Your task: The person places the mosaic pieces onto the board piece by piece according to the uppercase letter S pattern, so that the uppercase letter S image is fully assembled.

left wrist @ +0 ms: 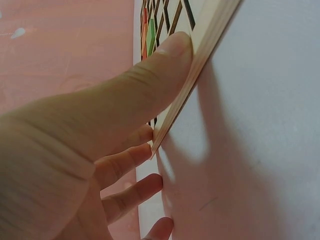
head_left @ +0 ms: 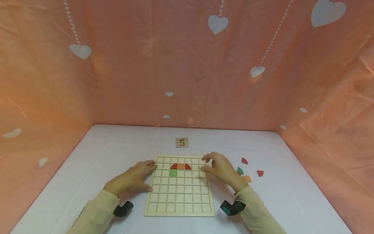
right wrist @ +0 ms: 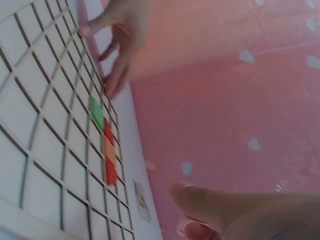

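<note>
A pale wooden grid board [head_left: 176, 197] lies on the white table. In its upper part sit two red quarter-round pieces [head_left: 188, 167], an orange square [head_left: 180, 166] between them, and a green square [head_left: 173, 173] below the left red one. My left hand [head_left: 132, 178] is at the board's left edge, its thumb [left wrist: 175, 47] against the rim and its fingers spread along the side. Over the board's upper right corner hovers my right hand [head_left: 220, 167], thumb and forefinger apart. Nothing shows between them; its other fingers are mostly hidden.
Behind the board lies a small pattern card [head_left: 182, 142] with a brown figure on a grid. Right of the right hand are loose pieces: red quarter-rounds [head_left: 260, 173], a green quarter-round [head_left: 240, 170] and an orange square [head_left: 247, 178]. A pink cloth [head_left: 140, 81] with hearts encloses the table.
</note>
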Demonstrator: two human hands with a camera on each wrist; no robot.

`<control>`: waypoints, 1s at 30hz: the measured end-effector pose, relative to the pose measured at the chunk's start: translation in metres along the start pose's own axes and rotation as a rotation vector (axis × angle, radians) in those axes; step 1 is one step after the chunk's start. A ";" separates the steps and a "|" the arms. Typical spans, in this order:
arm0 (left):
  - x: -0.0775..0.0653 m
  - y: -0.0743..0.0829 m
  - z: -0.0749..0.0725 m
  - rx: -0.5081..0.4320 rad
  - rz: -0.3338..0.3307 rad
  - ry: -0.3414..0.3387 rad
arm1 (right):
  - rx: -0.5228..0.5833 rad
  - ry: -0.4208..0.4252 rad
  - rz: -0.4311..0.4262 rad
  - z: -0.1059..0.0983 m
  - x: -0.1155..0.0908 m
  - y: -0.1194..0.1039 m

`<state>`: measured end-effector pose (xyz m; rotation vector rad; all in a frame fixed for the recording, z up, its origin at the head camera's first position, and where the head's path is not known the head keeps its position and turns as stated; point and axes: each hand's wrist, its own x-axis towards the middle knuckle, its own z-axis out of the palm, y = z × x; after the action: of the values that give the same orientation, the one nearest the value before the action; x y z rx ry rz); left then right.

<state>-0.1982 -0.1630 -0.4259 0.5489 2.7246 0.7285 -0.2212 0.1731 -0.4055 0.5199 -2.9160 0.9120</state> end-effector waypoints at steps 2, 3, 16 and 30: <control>0.001 0.001 0.000 0.004 -0.001 -0.003 | -0.002 0.028 -0.007 -0.005 -0.001 0.005; 0.001 0.001 0.000 0.006 -0.002 -0.003 | -0.002 0.038 -0.012 -0.007 -0.002 0.006; 0.000 -0.001 0.000 0.016 -0.001 0.000 | 0.038 0.054 0.020 -0.038 -0.001 0.029; 0.001 0.000 -0.001 0.030 0.011 -0.002 | 0.053 0.055 0.083 -0.052 0.003 0.053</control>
<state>-0.1995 -0.1629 -0.4256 0.5717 2.7372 0.6904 -0.2443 0.2426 -0.3915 0.3727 -2.8902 0.9991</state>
